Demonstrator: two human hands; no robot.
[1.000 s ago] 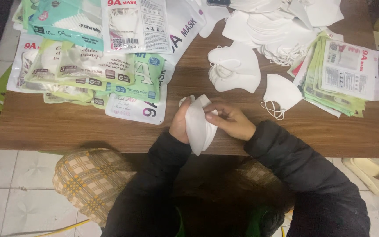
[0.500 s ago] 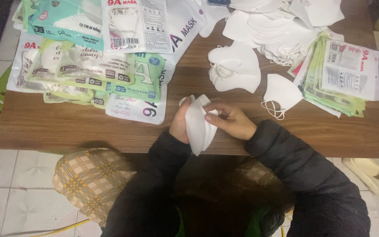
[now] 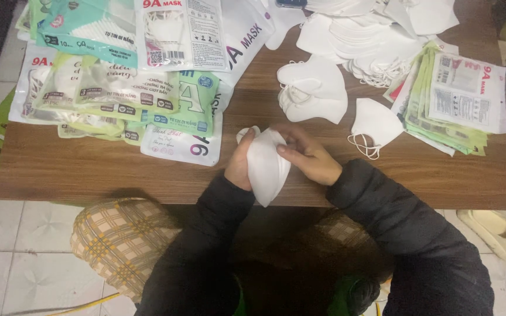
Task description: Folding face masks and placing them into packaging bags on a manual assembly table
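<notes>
Both my hands hold a stack of folded white face masks (image 3: 266, 167) over the near edge of a brown wooden table (image 3: 89, 169). My left hand (image 3: 239, 165) cups the stack from the left and behind. My right hand (image 3: 307, 154) presses its fingers on the stack's upper right side. A single white mask (image 3: 375, 123) with ear loops lies just right of my right hand. A small pile of white masks (image 3: 314, 90) sits behind my hands.
Piled filled mask packets (image 3: 124, 76) cover the table's left half. Flat empty green-and-white packets (image 3: 461, 102) are stacked at the right. More loose white masks (image 3: 376, 35) lie at the back. A checkered cushion (image 3: 118, 240) and a slipper (image 3: 496, 231) rest on the tiled floor.
</notes>
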